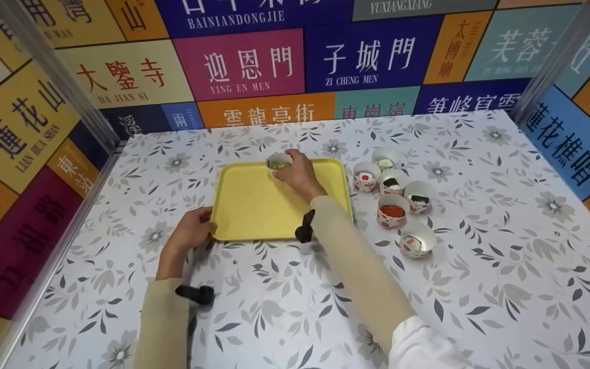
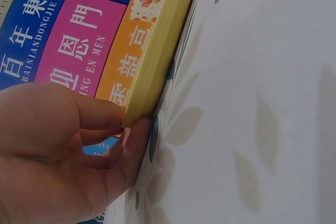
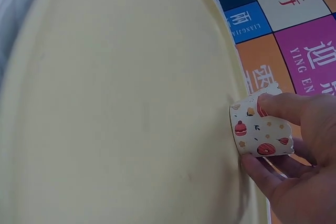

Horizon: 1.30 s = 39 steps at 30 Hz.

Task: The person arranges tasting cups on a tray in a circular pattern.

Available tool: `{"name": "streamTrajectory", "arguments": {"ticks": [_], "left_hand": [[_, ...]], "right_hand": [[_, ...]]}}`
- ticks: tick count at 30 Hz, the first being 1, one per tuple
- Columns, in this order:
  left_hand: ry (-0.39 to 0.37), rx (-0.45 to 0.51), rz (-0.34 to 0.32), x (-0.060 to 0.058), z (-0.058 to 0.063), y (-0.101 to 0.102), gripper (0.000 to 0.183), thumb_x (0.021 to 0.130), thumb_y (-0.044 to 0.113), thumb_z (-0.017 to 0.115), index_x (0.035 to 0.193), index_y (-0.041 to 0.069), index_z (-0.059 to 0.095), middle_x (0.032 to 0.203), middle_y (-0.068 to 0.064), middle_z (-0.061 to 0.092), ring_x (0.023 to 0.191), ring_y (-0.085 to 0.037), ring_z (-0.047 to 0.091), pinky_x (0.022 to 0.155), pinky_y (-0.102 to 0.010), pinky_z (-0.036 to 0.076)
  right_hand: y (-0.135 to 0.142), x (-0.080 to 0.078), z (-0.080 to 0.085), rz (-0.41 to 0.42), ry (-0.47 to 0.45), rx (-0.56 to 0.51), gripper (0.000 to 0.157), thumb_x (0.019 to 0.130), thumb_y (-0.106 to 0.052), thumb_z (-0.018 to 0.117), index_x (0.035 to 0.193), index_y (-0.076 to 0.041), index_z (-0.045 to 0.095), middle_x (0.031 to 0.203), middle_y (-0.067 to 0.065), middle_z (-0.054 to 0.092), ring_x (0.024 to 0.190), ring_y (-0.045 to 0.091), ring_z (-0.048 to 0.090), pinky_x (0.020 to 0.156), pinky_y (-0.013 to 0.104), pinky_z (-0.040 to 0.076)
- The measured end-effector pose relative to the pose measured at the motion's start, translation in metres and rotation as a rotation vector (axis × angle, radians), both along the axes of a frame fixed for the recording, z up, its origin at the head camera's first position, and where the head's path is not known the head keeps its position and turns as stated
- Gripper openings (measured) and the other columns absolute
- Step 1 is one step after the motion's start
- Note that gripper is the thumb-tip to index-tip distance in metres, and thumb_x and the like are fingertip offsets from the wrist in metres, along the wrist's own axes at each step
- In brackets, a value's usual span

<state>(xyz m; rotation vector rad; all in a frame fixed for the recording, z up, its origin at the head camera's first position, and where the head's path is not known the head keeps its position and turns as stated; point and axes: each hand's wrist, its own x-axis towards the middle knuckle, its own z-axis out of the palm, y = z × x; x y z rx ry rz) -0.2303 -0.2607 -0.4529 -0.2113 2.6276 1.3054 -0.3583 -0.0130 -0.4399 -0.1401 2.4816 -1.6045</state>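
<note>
My left hand (image 1: 191, 229) pinches the left edge of a yellow tray (image 1: 254, 205) near its front corner. In the left wrist view the thumb lies over the rim and fingers reach beneath it. With my right hand (image 1: 299, 174) I grip a printed paper cup (image 3: 262, 124) over the tray's far edge, its base close to the tray surface. Something greenish-yellow shows inside that cup in the head view. The right wrist view shows thumb and fingers on either side of the cup wall, which carries small dessert pictures.
Several more paper cups stand to the right of the tray: one with orange-red contents (image 1: 392, 212), one with a red-and-white item (image 1: 365, 177), another nearest the front (image 1: 416, 243). A floral cloth (image 1: 254, 307) covers the table. Lettered panels (image 1: 244, 66) wall it in.
</note>
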Motion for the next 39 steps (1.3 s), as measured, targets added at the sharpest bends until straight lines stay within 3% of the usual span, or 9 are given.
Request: {"name": "streamTrajectory", "arguments": {"ticks": [7, 18, 24, 31, 39], "left_hand": [[-0.005, 0.006, -0.013, -0.001, -0.001, 0.002, 0.053, 0.096, 0.000, 0.046, 0.149, -0.005, 0.042, 0.138, -0.026, 0.057, 0.104, -0.024, 0.062, 0.079, -0.025, 0.051], [-0.054, 0.001, -0.007, -0.001, 0.001, -0.001, 0.056, 0.097, 0.002, 0.047, 0.152, -0.001, 0.039, 0.142, -0.024, 0.055, 0.106, -0.023, 0.063, 0.080, -0.025, 0.053], [-0.014, 0.022, -0.022, 0.002, -0.002, -0.005, 0.056, 0.096, 0.000, 0.047, 0.151, -0.004, 0.039, 0.141, -0.029, 0.055, 0.103, -0.024, 0.065, 0.075, -0.023, 0.053], [-0.019, 0.019, -0.024, 0.001, -0.002, -0.002, 0.054, 0.097, 0.000, 0.045, 0.151, -0.005, 0.038, 0.141, -0.028, 0.054, 0.106, -0.024, 0.063, 0.078, -0.024, 0.052], [-0.016, -0.001, -0.021, 0.000, 0.000, 0.001, 0.056, 0.094, -0.001, 0.045, 0.150, -0.004, 0.041, 0.138, -0.026, 0.057, 0.105, -0.025, 0.061, 0.078, -0.024, 0.050]], "right_hand": [[0.011, 0.003, 0.004, 0.009, 0.031, 0.015, 0.084, 0.084, -0.018, 0.081, 0.154, -0.007, 0.036, 0.144, 0.020, 0.040, 0.121, 0.029, 0.052, 0.105, 0.040, 0.046], [0.033, 0.006, 0.023, -0.038, 0.101, 0.012, 0.064, 0.088, -0.017, 0.077, 0.145, -0.010, 0.048, 0.143, 0.013, 0.048, 0.131, 0.029, 0.048, 0.106, 0.040, 0.046], [0.042, 0.015, 0.035, -0.002, 0.159, 0.005, 0.053, 0.091, -0.016, 0.073, 0.140, -0.010, 0.054, 0.140, 0.012, 0.051, 0.130, 0.030, 0.048, 0.106, 0.039, 0.045], [0.055, 0.028, 0.055, 0.058, 0.233, 0.046, 0.053, 0.090, -0.016, 0.074, 0.140, -0.011, 0.054, 0.132, 0.012, 0.055, 0.121, 0.030, 0.054, 0.102, 0.039, 0.048], [0.074, 0.047, 0.066, 0.076, 0.231, 0.091, 0.054, 0.090, -0.022, 0.075, 0.139, -0.015, 0.056, 0.136, 0.009, 0.054, 0.125, 0.027, 0.054, 0.105, 0.040, 0.047]]}}
